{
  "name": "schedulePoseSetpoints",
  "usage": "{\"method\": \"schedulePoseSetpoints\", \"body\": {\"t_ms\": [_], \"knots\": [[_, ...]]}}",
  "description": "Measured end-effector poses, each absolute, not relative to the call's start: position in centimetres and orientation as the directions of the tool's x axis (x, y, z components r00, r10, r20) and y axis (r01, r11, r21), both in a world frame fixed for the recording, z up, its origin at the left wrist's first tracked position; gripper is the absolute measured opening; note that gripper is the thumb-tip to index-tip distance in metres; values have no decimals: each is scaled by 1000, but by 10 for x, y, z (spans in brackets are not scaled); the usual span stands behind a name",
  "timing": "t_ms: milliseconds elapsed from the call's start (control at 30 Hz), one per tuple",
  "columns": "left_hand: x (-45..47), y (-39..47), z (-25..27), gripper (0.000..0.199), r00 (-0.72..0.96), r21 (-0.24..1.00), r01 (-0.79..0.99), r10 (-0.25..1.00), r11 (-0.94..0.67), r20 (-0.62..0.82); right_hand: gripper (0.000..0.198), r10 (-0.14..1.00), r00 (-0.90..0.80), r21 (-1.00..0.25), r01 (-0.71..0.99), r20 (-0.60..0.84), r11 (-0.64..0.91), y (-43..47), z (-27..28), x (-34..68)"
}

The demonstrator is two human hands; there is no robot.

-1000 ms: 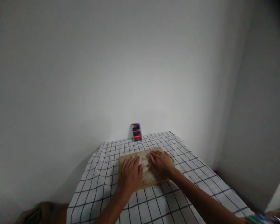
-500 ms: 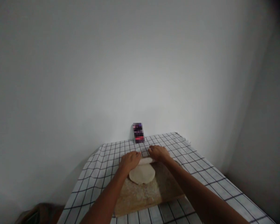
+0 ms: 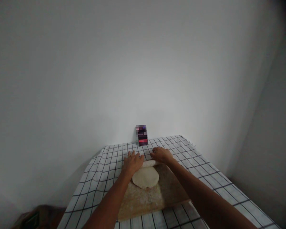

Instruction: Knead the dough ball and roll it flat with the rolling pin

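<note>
A pale rolling pin (image 3: 148,163) lies across the far edge of a round, flattened sheet of dough (image 3: 146,178). My left hand (image 3: 132,161) rests over the pin's left end, its fingers stretched forward and apart. At the other end, my right hand (image 3: 162,155) is curled over the pin with bent fingers. Both hands hide the pin's ends. Beneath the dough is a wooden board (image 3: 143,206), dusted with flour.
The board lies on a table with a white, black-checked cloth (image 3: 95,178). A blurred dark phone-like object (image 3: 142,135) leans against the wall (image 3: 143,70) at the back. A brown item (image 3: 38,218) shows at lower left.
My left hand's fingers have straightened and spread from a more curled pose. The pin and both hands have shifted slightly away from me. The dough looks about the same.
</note>
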State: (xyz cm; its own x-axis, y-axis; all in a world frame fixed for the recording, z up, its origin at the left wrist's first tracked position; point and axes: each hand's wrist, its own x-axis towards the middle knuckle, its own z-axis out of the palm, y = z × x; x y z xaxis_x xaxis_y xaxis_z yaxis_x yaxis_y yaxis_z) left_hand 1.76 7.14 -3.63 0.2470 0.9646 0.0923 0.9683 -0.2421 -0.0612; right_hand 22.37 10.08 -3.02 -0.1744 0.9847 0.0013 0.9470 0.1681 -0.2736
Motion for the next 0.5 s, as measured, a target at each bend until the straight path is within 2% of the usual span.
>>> {"method": "schedulePoseSetpoints", "body": {"t_ms": [133, 267, 400, 500], "knots": [[23, 52, -34, 41, 190, -62, 981, 970, -182, 149, 50, 982, -186, -266, 948, -17, 175, 86, -26, 225], [30, 30, -26, 45, 209, -94, 977, 950, -192, 232, 51, 974, -227, -243, 944, 10, 222, 65, -25, 229], [38, 5, -13, 55, 195, -59, 981, 964, -187, 181, 51, 973, -224, -211, 950, 61, 232, 40, -27, 231], [43, -12, -7, 54, 167, -34, 986, 961, -164, 218, 51, 975, -200, -193, 957, 102, 216, 23, -29, 230]]}}
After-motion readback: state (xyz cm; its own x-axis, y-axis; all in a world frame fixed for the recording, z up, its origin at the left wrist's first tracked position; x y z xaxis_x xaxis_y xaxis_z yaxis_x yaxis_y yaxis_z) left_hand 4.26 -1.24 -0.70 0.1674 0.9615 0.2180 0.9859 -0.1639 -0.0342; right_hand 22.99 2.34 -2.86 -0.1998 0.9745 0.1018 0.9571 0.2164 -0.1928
